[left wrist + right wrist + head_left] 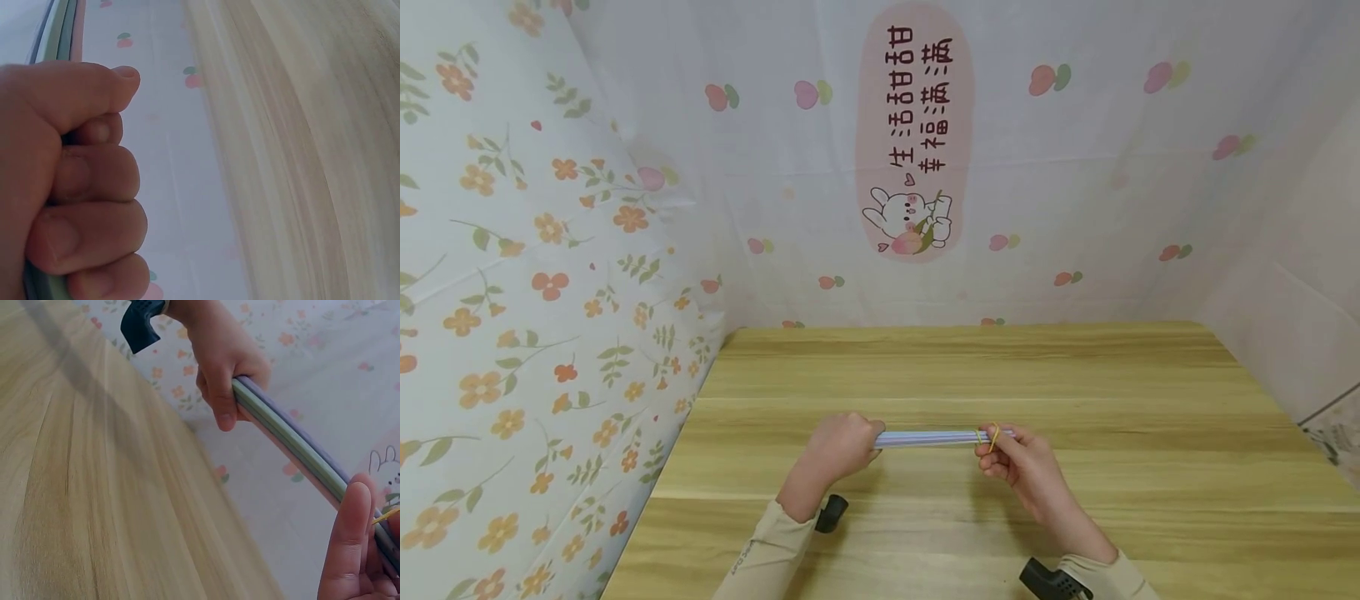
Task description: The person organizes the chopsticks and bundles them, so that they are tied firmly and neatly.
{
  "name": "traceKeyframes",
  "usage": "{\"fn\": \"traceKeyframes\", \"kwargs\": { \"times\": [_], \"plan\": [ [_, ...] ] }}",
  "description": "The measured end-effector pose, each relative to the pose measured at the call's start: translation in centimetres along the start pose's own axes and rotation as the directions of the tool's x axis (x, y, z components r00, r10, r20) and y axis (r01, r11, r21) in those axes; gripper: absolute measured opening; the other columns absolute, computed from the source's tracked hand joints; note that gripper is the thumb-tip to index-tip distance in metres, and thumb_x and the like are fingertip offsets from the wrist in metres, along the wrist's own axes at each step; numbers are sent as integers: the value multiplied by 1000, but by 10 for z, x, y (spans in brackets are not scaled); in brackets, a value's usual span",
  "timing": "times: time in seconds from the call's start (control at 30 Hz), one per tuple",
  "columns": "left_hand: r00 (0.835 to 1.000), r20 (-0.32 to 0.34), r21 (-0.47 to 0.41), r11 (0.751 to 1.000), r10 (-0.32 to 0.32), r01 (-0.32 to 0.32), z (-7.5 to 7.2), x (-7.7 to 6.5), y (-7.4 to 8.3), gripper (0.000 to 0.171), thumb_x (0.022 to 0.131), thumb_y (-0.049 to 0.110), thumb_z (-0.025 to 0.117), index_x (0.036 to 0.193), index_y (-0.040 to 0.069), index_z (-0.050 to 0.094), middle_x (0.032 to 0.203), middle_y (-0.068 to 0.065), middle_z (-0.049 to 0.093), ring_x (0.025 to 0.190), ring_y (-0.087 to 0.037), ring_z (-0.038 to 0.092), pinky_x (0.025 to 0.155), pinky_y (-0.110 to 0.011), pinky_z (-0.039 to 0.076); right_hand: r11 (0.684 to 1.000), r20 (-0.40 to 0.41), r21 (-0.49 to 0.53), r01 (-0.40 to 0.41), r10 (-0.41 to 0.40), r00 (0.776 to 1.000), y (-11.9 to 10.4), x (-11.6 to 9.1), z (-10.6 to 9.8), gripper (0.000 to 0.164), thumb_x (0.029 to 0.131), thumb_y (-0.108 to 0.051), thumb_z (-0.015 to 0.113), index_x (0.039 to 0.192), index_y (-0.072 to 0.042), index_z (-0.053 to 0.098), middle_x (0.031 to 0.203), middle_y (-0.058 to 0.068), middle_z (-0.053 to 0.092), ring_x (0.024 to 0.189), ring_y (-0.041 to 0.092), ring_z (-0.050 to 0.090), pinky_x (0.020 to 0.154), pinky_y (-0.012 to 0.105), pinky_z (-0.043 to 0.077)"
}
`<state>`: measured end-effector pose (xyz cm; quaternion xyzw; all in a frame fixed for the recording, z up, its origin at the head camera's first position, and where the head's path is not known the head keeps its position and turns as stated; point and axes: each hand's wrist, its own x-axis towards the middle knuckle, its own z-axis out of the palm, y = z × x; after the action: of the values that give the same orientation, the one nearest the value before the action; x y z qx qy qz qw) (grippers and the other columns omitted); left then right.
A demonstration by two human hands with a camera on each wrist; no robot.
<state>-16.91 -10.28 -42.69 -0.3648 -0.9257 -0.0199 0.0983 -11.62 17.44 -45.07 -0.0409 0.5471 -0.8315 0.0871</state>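
A bundle of thin pastel straws point(928, 438), in purple, green, blue and pink, is held level above the table. My left hand point(844, 446) grips the bundle's left end, its fingers curled round it in the left wrist view. Near the other end, a yellow rubber band point(995, 437) loops round the straws. The thumb and fingers of my right hand point(1028, 467) pinch the band there, beside the straw tips. In the right wrist view, a strand of the band runs from the straws to the fingers; the rest of it is cut off by the frame.
Below the hands lies a wood-grain table point(910, 367). A white printed cloth point(1075, 183) hangs behind it, and a flowered cloth point(550, 250) on the left. Black wrist devices, one on the left point(831, 513) and one on the right point(1051, 579), sit by the sleeves.
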Motion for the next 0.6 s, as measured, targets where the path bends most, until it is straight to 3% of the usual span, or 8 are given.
{"fn": "traceKeyframes", "kwargs": {
  "times": [0.3, 0.6],
  "plan": [
    [1000, 25, 0, 1000, -17, 17, 1, 1, 1, 18, 85, 17, 70, 72, 14, 58, 57, 5, 49, 49, -5, 31, 41, -19, 27, 996, -63, -77, -42, 37, 997, -1, 3, 4, 2, 98, -8, 49, 99, -6, 48, 73, -2, 68, 61, 5, 63, 58, 18, 52],
    [999, 36, -3, 1000, -20, 21, 1, 2, 2, 16, 85, 18, 70, 74, 14, 59, 58, 5, 51, 49, -6, 32, 42, -21, 29, 999, -10, -47, -5, 5, 1000, 1, 3, 8, 21, 94, 2, 51, 110, -2, 37, 76, -1, 69, 63, 6, 65, 60, 20, 54]
  ]
}}
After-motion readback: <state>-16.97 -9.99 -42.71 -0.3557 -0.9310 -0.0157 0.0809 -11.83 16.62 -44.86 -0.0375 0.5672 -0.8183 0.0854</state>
